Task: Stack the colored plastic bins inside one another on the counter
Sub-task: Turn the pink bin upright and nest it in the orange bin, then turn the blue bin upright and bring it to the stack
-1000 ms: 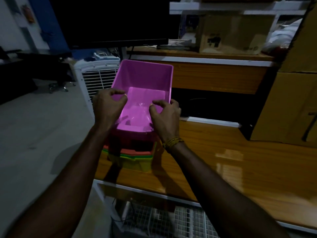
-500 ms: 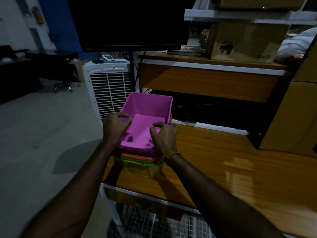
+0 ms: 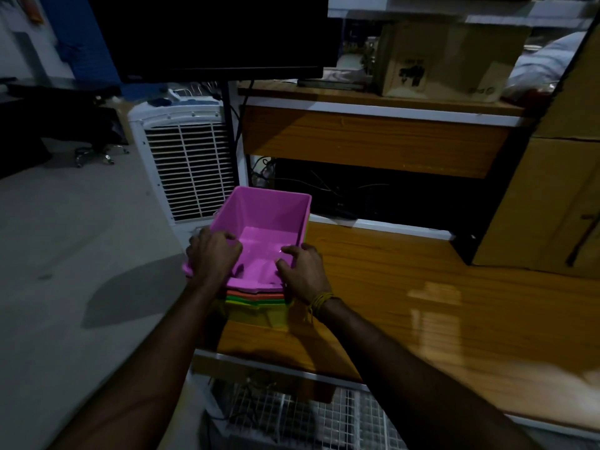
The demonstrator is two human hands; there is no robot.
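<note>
A pink bin (image 3: 266, 219) sits nested on top of a stack of bins at the left end of the wooden counter (image 3: 422, 287). Under its front rim show the edges of an orange bin (image 3: 256, 294), a green bin (image 3: 250, 300) and a yellow bin (image 3: 259, 315) at the bottom. My left hand (image 3: 212, 254) grips the pink bin's front left rim. My right hand (image 3: 302, 271) grips its front right rim, fingers curled over the edge.
A white air cooler (image 3: 191, 164) stands on the floor just behind the stack. A dark monitor (image 3: 211, 37) hangs above. Cardboard boxes (image 3: 548, 196) stand at the right, another box (image 3: 444, 60) on the upper shelf. A wire rack (image 3: 308, 417) lies below the counter edge.
The pink bin has come down from a raised, tilted position and now sits deep in the stack, only thin rims of the other bins showing. Both hands stayed on its front rim.
</note>
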